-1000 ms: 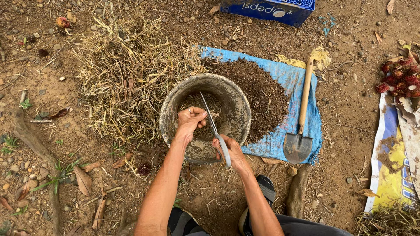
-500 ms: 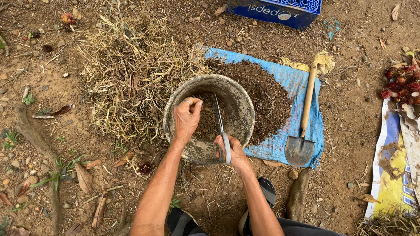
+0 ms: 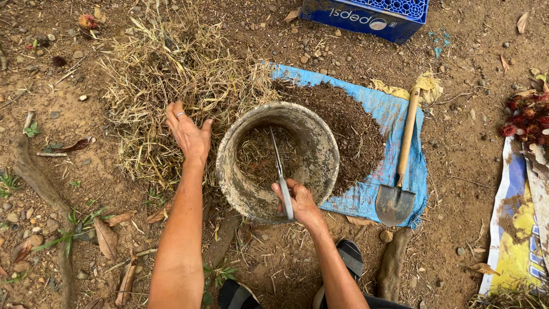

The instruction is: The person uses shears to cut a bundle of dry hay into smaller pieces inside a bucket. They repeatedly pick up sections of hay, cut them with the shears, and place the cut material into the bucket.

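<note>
My right hand (image 3: pixel 298 202) grips the handles of a pair of scissors (image 3: pixel 278 166) at the near rim of a dirty round bucket (image 3: pixel 318 133); the blades point into the bucket, over chopped dry grass at its bottom. My left hand (image 3: pixel 187 131) is spread open, palm down, over a heap of dry grass (image 3: pixel 166 74) to the left of the bucket. It holds nothing. There is a ring on one of its fingers.
Right of the bucket a blue sheet (image 3: pixel 389 111) carries a pile of dark soil (image 3: pixel 349 114) and a wooden-handled shovel (image 3: pixel 399 166). A blue crate (image 3: pixel 372 14) stands at the top. Red fruit husks (image 3: pixel 526 117) and a printed sack (image 3: pixel 517 229) lie at the right. My sandalled feet show below.
My left hand has left the bucket's rim and moved left, opening over the dry grass heap. The right hand stays at the bucket with the scissors.
</note>
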